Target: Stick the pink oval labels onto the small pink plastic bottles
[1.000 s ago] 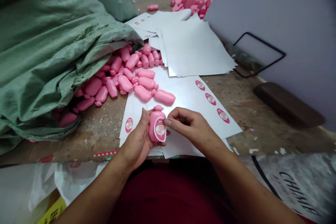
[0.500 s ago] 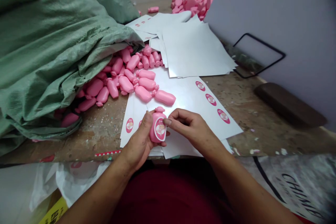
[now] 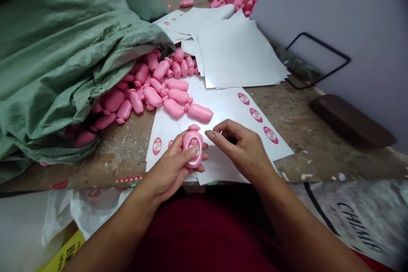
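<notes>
Pink plastic bottle (image 3: pixel 193 136), probably light, stiff and slightly slick, best held around its body, sits cradled in the left hand (image 3: pixel 168 165), thumb (image 3: pixel 188 151) pressed on its label (image 3: pixel 194 159), over white label sheets (image 3: pixel 219 165) near the front edge of the wooden bench (image 3: pixel 121 161), with the right hand (image 3: pixel 244 151) curled just beside it, any pinch hidden

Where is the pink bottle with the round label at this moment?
In the head view, the pink bottle sits in the left hand at lower centre, close beside the right hand and held over the white label sheet.
</notes>
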Tool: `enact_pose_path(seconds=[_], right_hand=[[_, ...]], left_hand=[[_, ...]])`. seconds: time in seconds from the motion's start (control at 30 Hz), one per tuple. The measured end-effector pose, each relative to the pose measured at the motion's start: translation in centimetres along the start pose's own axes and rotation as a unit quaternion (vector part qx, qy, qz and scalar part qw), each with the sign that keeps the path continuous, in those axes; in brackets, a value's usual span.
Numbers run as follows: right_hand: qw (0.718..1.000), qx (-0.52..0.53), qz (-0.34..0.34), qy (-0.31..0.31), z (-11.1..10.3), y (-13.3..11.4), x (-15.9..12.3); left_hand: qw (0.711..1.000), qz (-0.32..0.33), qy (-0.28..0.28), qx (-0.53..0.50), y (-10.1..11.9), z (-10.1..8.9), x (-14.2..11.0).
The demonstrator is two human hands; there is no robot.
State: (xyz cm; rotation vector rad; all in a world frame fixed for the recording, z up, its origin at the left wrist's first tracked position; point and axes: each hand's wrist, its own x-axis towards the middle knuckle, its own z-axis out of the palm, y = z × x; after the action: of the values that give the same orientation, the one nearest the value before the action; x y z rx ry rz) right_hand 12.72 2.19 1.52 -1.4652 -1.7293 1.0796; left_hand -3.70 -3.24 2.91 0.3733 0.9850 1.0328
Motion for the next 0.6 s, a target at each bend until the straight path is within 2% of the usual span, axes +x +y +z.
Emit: enact_pose_path(seconds=[0.2, 0.43, 0.53, 0.6], right_hand=[[0.997, 0.067, -0.009, -0.035, 0.8, 0.5, -0.3], [0.996, 0.061, -0.027, -0.053, 0.9, 0.1, -1.6], [0.996, 0.049, -0.032, -0.061, 0.7, 0.1, -1.9], [0.997, 0.041, -0.031, -0.061, 0.6, 0.2, -2.0]], left_hand=[[0.998, -0.036, 0.003, -0.042, 0.3, -0.4, -0.7], [0.994, -0.039, -0.002, -0.104, 0.2, -0.7, -0.5], [0.994, -0.039, 0.016, -0.103, 0.1, -0.4, -0.3], [0.996, -0.030, 0.034, -0.081, 0.3, -1.0, -0.8]])
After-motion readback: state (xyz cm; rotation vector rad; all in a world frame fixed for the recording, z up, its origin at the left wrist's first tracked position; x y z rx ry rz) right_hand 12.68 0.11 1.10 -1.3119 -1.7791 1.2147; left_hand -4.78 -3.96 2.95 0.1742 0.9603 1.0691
